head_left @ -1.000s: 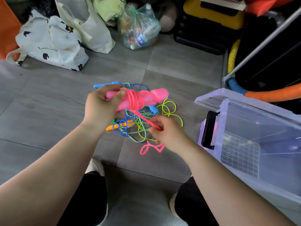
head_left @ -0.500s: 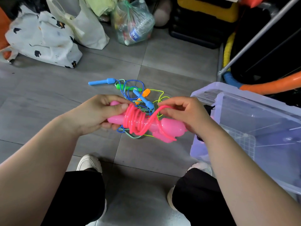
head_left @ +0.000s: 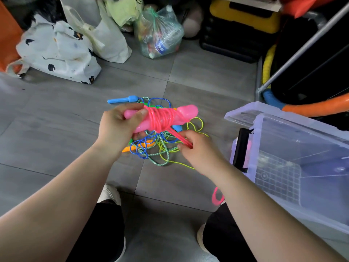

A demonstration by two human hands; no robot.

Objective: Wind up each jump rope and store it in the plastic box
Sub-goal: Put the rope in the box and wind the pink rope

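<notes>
Grey tiled floor [head_left: 56, 129] spreads beneath both hands. A clear plastic box [head_left: 243, 110] stands to the right of the right hand [head_left: 198, 150], near it but apart, with a black latch on the end that faces the hand. Below and between the two hands a loose tangle of ropes [head_left: 156, 148] in blue, yellow-green and speckled green lies on the tiles. The left hand [head_left: 119, 127] is curled round the narrow ends of the pink handles [head_left: 187, 112], held side by side above the tangle, their thick ends pointing away to its right. The pink cord [head_left: 160, 118] is wound many times round the handles just beside the left thumb. A taut stretch runs down to the right hand, whose fingers pinch it. A blue handle [head_left: 120, 100] lies just beyond the left hand.
</notes>
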